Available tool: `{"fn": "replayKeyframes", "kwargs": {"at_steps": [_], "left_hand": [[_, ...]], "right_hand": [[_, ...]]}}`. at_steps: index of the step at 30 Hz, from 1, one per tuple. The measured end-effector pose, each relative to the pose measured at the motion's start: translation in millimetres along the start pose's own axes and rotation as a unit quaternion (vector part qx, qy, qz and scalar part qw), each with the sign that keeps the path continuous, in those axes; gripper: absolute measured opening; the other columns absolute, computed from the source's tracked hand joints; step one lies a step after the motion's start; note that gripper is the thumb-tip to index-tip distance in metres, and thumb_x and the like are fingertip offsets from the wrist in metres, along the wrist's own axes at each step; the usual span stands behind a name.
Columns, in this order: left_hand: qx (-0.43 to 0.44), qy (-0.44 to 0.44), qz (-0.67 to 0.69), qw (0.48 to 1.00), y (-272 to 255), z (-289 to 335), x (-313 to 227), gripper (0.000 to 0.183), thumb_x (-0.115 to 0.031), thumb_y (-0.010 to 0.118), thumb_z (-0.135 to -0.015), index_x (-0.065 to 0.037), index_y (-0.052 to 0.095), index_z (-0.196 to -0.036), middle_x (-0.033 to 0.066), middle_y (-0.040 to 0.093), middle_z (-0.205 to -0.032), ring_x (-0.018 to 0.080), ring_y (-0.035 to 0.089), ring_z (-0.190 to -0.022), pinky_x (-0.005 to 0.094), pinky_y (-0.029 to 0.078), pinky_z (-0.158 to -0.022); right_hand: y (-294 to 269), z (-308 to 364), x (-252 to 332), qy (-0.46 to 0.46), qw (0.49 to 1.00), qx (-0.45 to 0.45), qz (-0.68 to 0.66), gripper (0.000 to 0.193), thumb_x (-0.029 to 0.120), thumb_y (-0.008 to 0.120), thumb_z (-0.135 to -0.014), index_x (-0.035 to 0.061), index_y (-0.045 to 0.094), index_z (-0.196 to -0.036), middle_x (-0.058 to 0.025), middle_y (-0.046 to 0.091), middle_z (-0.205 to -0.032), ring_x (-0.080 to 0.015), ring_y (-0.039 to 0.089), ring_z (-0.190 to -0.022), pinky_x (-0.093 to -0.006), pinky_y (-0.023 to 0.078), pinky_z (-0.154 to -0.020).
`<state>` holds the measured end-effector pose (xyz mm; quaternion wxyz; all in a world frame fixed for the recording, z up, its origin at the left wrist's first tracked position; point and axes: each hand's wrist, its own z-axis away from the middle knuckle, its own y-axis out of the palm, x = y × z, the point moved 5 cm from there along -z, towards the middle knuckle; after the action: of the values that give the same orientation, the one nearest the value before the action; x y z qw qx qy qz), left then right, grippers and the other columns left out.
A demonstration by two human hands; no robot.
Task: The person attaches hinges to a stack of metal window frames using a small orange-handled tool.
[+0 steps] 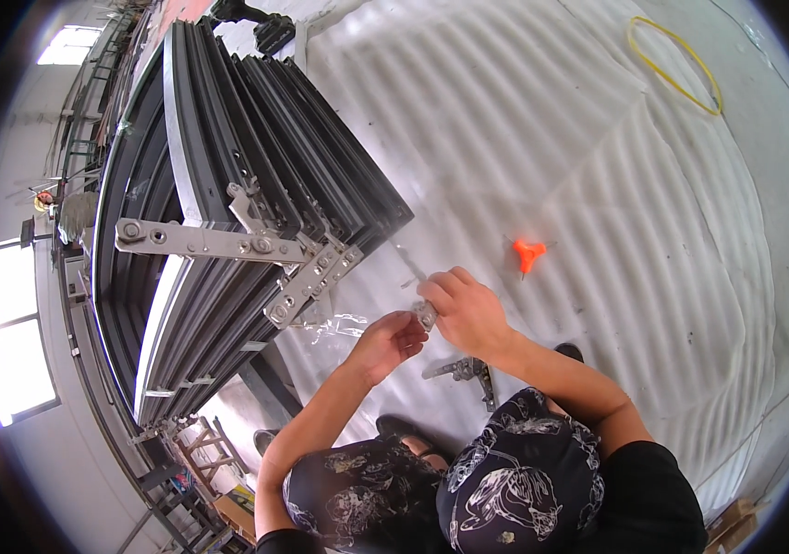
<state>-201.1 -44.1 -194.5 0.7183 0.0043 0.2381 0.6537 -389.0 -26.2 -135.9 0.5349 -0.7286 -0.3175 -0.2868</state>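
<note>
In front of my lap, my left hand (385, 347) and my right hand (465, 309) meet at a small silver metal hinge part (424, 316). Fingers of both hands are curled and pinch it, hiding much of its shape. Just left of them, a long silver hinge arm (205, 242) with round pivots is joined to a bracket (313, 284) at the corner of a stack of dark metal frames (256, 148). Below my hands another metal hinge (465, 369) lies on the white sheet near my feet.
An orange three-armed hex key (528, 256) lies on the rippled white foam sheet (496, 111) to the right. Farther off is a yellow loop of strap (681, 57). A dark power drill (270, 33) sits beyond the frames. Racks and a wooden stool (208, 447) stand lower left.
</note>
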Motion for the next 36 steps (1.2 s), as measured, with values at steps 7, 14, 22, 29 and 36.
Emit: {"fn": "replayKeyframes", "kwargs": {"at_steps": [7,14,22,29,36], "left_hand": [[0.021,0.001,0.018,1.000,0,-2,1,0.018,-0.021,0.056,-0.096,-0.006,0.059,-0.106,0.0089,0.066,-0.097,0.0229,0.065,-0.091,0.0362,0.053,-0.081],[0.027,-0.005,0.025,0.999,-7,-6,5,0.019,-0.023,0.061,-0.093,-0.009,0.061,-0.104,0.0064,0.066,-0.099,0.0213,0.065,-0.091,0.0348,0.053,-0.081],[0.014,-0.009,0.009,1.000,0,-7,5,0.017,-0.021,0.059,-0.094,-0.006,0.063,-0.103,0.0082,0.067,-0.096,0.0223,0.065,-0.092,0.0373,0.053,-0.083],[0.028,0.017,0.023,0.999,1,-1,-4,0.015,-0.018,0.057,-0.095,-0.006,0.062,-0.102,0.0095,0.067,-0.095,0.0229,0.065,-0.092,0.0372,0.054,-0.082],[0.020,0.021,0.028,0.999,-11,11,-6,0.017,-0.019,0.057,-0.095,-0.005,0.062,-0.104,0.0095,0.067,-0.098,0.0239,0.065,-0.094,0.0365,0.053,-0.083]], "right_hand": [[-4,0,5,-0.009,1.000,-0.008,-0.007,0.027,0.007,0.065,-0.071,0.0116,0.060,-0.097,-0.0030,0.062,-0.093,-0.0246,0.058,-0.082,-0.0359,0.051,-0.065],[1,-5,9,-0.005,1.000,0.030,0.007,0.032,0.007,0.060,-0.073,0.0102,0.061,-0.105,-0.0038,0.061,-0.098,-0.0239,0.057,-0.091,-0.0343,0.053,-0.070],[25,-50,-8,0.010,0.999,0.035,0.002,0.027,0.010,0.062,-0.077,0.0100,0.060,-0.103,-0.0071,0.061,-0.098,-0.0272,0.057,-0.092,-0.0381,0.051,-0.075],[27,-31,-17,0.041,0.999,0.018,0.016,0.016,0.010,0.066,-0.078,0.0060,0.056,-0.089,-0.0095,0.063,-0.080,-0.0295,0.061,-0.077,-0.0411,0.051,-0.066],[30,-34,-10,0.019,0.998,0.018,0.052,0.012,0.008,0.064,-0.079,0.0056,0.054,-0.085,-0.0106,0.063,-0.075,-0.0304,0.061,-0.074,-0.0413,0.051,-0.064]]}}
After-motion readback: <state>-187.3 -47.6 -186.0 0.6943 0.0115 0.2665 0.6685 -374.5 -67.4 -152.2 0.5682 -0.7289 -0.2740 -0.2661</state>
